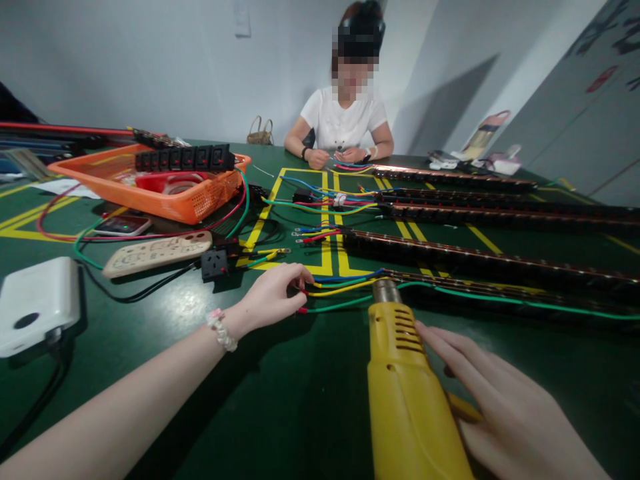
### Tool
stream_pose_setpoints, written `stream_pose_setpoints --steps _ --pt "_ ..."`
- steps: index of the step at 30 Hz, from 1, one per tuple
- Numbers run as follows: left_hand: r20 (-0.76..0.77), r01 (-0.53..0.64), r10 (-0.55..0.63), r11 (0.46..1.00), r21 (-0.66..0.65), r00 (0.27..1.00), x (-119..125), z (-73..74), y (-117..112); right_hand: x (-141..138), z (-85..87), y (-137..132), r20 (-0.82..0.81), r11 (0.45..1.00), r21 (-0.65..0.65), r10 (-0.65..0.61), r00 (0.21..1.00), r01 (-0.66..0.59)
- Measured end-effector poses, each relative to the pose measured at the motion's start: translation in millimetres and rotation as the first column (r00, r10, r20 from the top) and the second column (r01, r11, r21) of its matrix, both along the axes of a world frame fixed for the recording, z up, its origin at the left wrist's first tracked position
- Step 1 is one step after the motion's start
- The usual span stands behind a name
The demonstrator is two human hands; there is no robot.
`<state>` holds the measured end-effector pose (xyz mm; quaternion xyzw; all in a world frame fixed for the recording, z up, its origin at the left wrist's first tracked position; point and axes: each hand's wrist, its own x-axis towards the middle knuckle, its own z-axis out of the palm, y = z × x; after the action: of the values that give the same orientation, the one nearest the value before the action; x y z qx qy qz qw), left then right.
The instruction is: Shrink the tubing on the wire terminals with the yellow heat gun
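My left hand [277, 290] is closed, thumb and fingertips pinching the ends of several coloured wires [345, 290]. Blue, yellow and green ones run right from it to a long black strip [475, 293]. Some wire ends are hidden behind the fingers. My right hand [500, 393] grips a yellow heat gun [407, 380], its index finger stretched along the casing and its handle mostly hidden. The gun's metal nozzle [387, 291] points away from me, at the spot where the wires meet the strip. A green wire [525, 304] lies along that strip.
Across the green table sits a person [345, 120], hands on a strip's wires. More black strips [470, 257] lie at right. An orange basket [190, 200], a power strip [159, 255], a black plug adapter [215, 265] and a white box [43, 303] stand at left.
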<state>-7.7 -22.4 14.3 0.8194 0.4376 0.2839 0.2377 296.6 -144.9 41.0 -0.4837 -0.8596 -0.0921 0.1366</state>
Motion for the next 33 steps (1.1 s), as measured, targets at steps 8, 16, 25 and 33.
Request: stream_pose_setpoints --steps 8,16,25,33 --pt "0.218 -0.126 0.135 0.991 -0.052 0.967 4.7 2.8 -0.2 -2.4 -1.9 -1.6 -0.06 0.995 -0.089 -0.043 0.997 0.037" --pt "0.25 -0.113 0.129 0.991 -0.076 0.96 3.7 1.2 3.1 0.8 -6.3 -1.2 -0.062 0.989 -0.147 -0.019 0.998 0.009" --pt "0.288 -0.119 0.148 0.986 -0.114 0.946 2.8 -4.1 8.6 -22.5 -4.4 3.9 -0.078 0.985 -0.163 0.04 0.996 -0.052" --pt "0.307 -0.118 0.134 0.991 -0.07 0.942 2.5 -2.2 7.2 -70.9 -1.3 17.8 0.017 0.956 -0.278 0.099 0.995 -0.091"
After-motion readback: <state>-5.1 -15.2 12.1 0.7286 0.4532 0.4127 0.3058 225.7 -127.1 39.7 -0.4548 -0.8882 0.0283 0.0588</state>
